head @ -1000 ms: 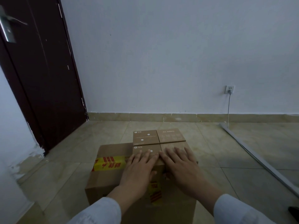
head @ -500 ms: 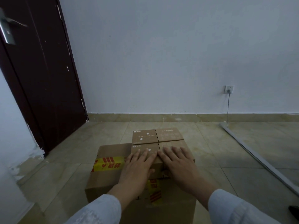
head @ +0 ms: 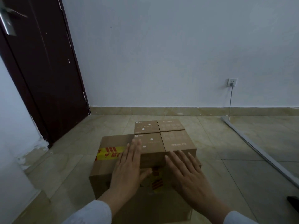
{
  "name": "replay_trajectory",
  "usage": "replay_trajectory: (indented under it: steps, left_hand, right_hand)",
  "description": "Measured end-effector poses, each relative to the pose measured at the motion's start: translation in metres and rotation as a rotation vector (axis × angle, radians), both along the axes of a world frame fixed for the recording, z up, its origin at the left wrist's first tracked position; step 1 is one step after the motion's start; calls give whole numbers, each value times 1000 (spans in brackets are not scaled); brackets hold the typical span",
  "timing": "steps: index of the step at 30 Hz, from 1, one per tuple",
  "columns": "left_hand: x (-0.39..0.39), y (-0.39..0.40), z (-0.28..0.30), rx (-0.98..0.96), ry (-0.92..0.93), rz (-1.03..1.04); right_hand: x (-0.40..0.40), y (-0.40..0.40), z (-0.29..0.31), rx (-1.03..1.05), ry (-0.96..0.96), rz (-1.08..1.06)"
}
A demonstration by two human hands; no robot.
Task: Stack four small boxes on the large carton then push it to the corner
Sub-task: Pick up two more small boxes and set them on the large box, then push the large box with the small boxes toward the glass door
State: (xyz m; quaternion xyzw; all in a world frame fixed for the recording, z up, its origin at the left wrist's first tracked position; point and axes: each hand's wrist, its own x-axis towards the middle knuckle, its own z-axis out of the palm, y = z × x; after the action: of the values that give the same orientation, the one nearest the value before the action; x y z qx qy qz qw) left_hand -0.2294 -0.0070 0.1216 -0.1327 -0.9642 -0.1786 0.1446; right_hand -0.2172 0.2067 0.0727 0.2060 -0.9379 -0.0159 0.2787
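Observation:
A large brown carton with yellow and red tape sits on the tiled floor in front of me. Several small brown boxes rest on its right half in a tight square: near left box, near right box, far left box, far right box. My left hand lies flat with fingers spread against the near left box's front left edge. My right hand lies flat on the carton top just before the near right box. Neither hand grips anything.
A dark door stands at the left, meeting the white wall at a corner ahead left. A wall socket with a cable hangs at the right. A grey strip runs along the floor at the right.
Both hands slid back toward me off the tops of the near small boxes; they now rest at the boxes' front faces and the carton top. The boxes stay in place.

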Motion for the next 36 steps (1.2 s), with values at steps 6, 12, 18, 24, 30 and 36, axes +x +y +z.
replay_trajectory:
  steps: [6, 12, 18, 24, 30, 36]
  left_hand:
    - [17, -22, -23, -26, -156, 190]
    - [12, -26, -36, -166, -132, 187]
    - [-1, -32, -34, -237, -139, 189]
    - [-7, -32, -39, -267, -124, 225]
    - [-10, -39, -43, -264, -106, 248]
    - [-1, -63, -46, -242, -99, 284]
  right_hand:
    - [24, 18, -36, 150, -76, -11]
    - [23, 34, -48, 98, -102, -132]
    - [15, 47, -44, 155, -101, -170]
    - [9, 47, -53, 170, -84, -179]
    - [2, 36, -47, 194, -74, -154]
    - [-5, 10, -44, 176, -104, -114]
